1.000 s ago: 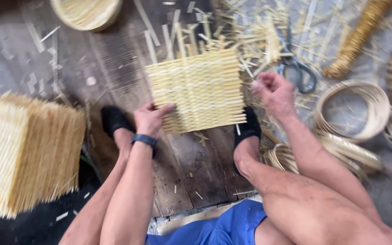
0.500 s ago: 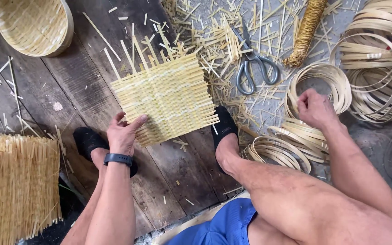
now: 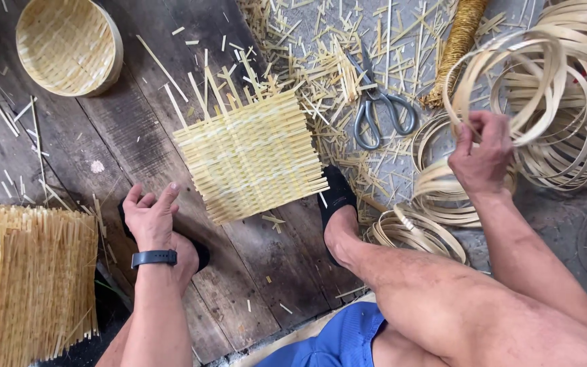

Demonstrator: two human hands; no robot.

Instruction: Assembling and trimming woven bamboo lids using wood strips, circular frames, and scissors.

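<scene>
- The right hand (image 3: pixel 482 153) grips a thin bamboo hoop (image 3: pixel 511 88), fingers curled shut around its lower rim, thumb pressed on the strip; the hoop is lifted and tilted above the floor, at about two o'clock in the view.
- More hoops form a loose pile (image 3: pixel 579 129) just behind and to the right of that hand, some overlapping the held one (where one ends and the next begins is hard to tell).
- Flatter coils (image 3: pixel 416 231) lie at the hand's seven o'clock, touching the right foot's outer side.
- Scissors (image 3: pixel 378 109) lie at the hand's nine o'clock, on a scatter of cut slivers (image 3: pixel 307 61), blades pointing to eleven.
- A wrapped bundle (image 3: pixel 456 47) lies at the hand's twelve o'clock, tilted.
- A woven mat (image 3: pixel 253 156) lies flat on the wooden planks (image 3: pixel 137 143) in the centre, loose ends sticking out at its top edge; the right foot (image 3: pixel 338 204) in a dark slipper touches its lower right corner.
- The left hand (image 3: pixel 149 219) rests at the mat's eight o'clock, holding nothing, fingers loosely spread and slightly bent, just apart from the mat; a dark band is on its wrist.
- A round basket (image 3: pixel 66 44) sits at eleven o'clock, well apart.
- A stack of mats (image 3: pixel 28 285) stands at eight o'clock.
</scene>
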